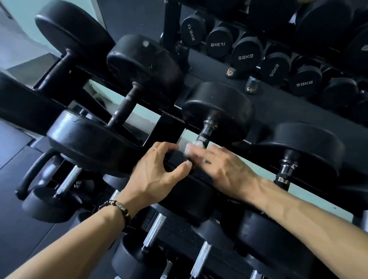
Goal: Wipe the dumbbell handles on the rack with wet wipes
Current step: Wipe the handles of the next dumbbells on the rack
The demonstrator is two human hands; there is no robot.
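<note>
Black rubber dumbbells lie in a row on the tilted rack (pixel 268 112). The middle dumbbell (pixel 217 110) has a chrome handle (pixel 207 131) that runs down toward my hands. My left hand (pixel 157 172), with a ring and a bead bracelet, grips the near head (pixel 187 194) of this dumbbell, fingers over its top edge. My right hand (pixel 224 169) is blurred. Its fingertips hold a small white wet wipe (pixel 191 148) at the lower end of the handle.
Two bigger dumbbells with dark handles (pixel 122 108) lie to the left, another (pixel 285 166) to the right. A lower tier holds dumbbells with chrome handles (pixel 154 231). A kettlebell (pixel 32 167) sits lower left. A mirror (pixel 242 54) behind reflects more dumbbells.
</note>
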